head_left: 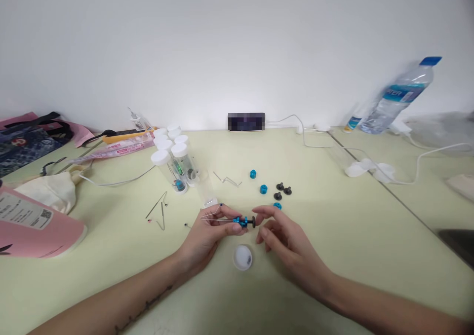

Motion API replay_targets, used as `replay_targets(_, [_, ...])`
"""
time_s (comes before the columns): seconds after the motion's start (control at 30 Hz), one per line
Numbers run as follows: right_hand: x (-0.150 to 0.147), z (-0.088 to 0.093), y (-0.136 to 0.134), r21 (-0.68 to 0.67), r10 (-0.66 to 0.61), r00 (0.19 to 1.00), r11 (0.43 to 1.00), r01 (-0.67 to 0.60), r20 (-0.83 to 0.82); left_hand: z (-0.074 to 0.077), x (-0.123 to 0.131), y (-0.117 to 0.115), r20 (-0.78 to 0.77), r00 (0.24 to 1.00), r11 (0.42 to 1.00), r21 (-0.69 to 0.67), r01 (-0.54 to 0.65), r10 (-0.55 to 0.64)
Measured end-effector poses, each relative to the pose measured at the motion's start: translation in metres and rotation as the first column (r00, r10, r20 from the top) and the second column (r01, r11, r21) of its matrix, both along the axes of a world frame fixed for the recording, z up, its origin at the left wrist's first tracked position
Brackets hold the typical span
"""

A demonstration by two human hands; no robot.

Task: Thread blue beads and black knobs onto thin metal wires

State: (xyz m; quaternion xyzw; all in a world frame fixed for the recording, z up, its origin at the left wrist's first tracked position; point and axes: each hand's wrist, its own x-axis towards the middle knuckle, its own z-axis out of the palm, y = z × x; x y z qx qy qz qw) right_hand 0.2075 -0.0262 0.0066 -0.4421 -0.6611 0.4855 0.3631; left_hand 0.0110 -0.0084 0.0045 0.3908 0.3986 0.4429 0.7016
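Observation:
My left hand is closed, pinching a small blue metal fitting between thumb and fingers. From the fitting's left side runs a thin bent wire, and a black flat-headed screw sticks out on its right. My right hand hovers just beside the screw head, its fingers apart and loosely curled, with nothing visible in them. A white round cap lies on the table below both hands. Just behind my right hand lies a blue knob-like piece, partly hidden.
More blue pieces and black screws lie behind. Bent wires and hex keys are scattered leftward, near white-capped clear tubes. A pink cup stands far left, a water bottle at right, with white cables behind.

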Motion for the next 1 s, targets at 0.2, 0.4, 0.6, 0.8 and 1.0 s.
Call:
replay_targets(0.2, [-0.0004, 0.004, -0.0015, 0.05, 0.046, 0.987, 0.997, -0.055, 0.154, -0.0026, 0.0003, -0.0028, -0.035, 0.994, 0.994, 0.043, 0.104, -0.103])
replay_targets(0.4, [-0.0017, -0.0015, -0.0031, 0.01, 0.032, 0.995, 0.999, -0.033, 0.092, -0.0025, 0.0, -0.0024, -0.044, 0.995, 0.995, 0.037, 0.09, -0.088])
replay_targets(0.6, [-0.0008, -0.003, -0.002, -0.025, 0.059, 0.996, 0.998, -0.058, 0.063, -0.0008, 0.0, -0.003, -0.059, 0.992, 0.993, 0.044, 0.114, -0.111])
replay_targets(0.8, [-0.0007, -0.0032, -0.0007, -0.033, 0.029, 0.998, 0.999, -0.027, 0.055, -0.0012, 0.0002, -0.0028, -0.04, 0.992, 0.992, 0.046, 0.119, -0.117])
replay_targets(1.0, [-0.0004, -0.0015, -0.0017, -0.038, 0.028, 0.996, 0.999, -0.026, 0.079, -0.001, 0.0006, -0.0028, -0.038, 0.992, 0.992, 0.049, 0.119, -0.117])
